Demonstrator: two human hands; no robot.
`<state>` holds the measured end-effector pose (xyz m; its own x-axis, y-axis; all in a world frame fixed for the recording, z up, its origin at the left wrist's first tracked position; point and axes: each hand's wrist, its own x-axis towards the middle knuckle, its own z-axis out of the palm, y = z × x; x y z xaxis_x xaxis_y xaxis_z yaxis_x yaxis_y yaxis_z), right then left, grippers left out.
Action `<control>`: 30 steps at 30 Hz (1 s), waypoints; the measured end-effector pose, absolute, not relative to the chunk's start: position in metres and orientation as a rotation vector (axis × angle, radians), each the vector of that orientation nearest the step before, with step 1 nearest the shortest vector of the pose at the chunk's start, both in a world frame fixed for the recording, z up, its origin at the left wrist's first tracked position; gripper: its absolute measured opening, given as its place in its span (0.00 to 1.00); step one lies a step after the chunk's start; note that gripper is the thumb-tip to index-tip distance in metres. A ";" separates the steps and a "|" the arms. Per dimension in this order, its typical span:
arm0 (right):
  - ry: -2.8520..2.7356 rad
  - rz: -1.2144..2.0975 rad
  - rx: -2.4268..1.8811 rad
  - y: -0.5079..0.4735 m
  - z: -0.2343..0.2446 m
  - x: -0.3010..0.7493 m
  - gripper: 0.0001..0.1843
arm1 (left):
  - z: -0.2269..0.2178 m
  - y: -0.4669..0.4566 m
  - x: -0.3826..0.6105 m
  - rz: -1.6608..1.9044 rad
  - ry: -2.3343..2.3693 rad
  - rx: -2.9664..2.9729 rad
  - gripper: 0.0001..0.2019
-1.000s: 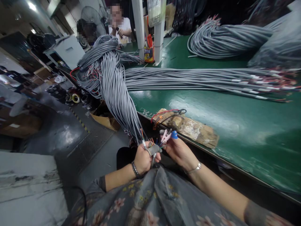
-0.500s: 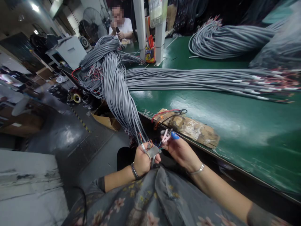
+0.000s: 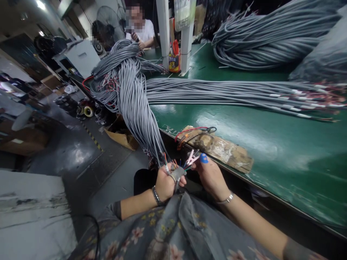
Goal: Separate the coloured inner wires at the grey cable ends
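Observation:
My left hand (image 3: 165,186) is closed around the end of a grey cable (image 3: 176,185), whose thin coloured wires (image 3: 175,163) fan out above the fingers. Something grey, like a wrap, covers its thumb (image 3: 177,174). Close by on the right, my right hand (image 3: 211,177) pinches a small pink clip (image 3: 192,157) beside the wire ends; a blue cover (image 3: 204,158) sits on the thumb. Whether the clip touches a wire, I cannot tell. A thick bundle of grey cables (image 3: 135,97) hangs over the table edge down to my left hand.
On the green table (image 3: 284,144) lie a worn wooden board (image 3: 222,148) with red and black leads, a row of grey cables (image 3: 217,92) and a large coil (image 3: 260,43). A co-worker (image 3: 146,34) sits beyond. An open carton (image 3: 121,135) stands on the floor.
My right hand has shifted slightly right with the pink clip. The left hand stays nearly still around the cable. The co-worker's hands have moved a little.

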<state>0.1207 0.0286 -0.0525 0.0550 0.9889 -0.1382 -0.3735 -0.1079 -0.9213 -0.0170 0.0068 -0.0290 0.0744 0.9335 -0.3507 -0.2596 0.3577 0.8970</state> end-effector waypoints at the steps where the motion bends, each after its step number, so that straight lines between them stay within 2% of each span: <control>1: -0.809 1.421 -1.033 0.029 -0.054 0.121 0.25 | -0.030 0.007 -0.017 1.038 1.142 0.771 0.18; 6: -0.580 1.719 -0.859 0.037 -0.057 0.118 0.27 | -0.028 0.007 -0.016 1.028 1.157 0.783 0.18; 11: -0.444 1.693 -0.813 0.040 -0.057 0.115 0.22 | -0.026 0.008 -0.013 1.027 1.181 0.763 0.18; 15: -0.377 1.663 -0.810 0.040 -0.057 0.112 0.22 | -0.029 0.008 -0.014 0.994 1.197 0.789 0.18; 21: -0.379 1.701 -0.792 0.037 -0.056 0.112 0.23 | -0.030 0.006 -0.016 0.989 1.175 0.836 0.19; 28: -0.506 1.984 -0.690 0.022 -0.049 0.122 0.29 | -0.021 -0.001 -0.023 0.982 1.186 0.872 0.23; 30: -0.602 2.036 -0.694 0.016 -0.048 0.123 0.28 | -0.020 -0.002 -0.025 0.977 1.194 0.888 0.24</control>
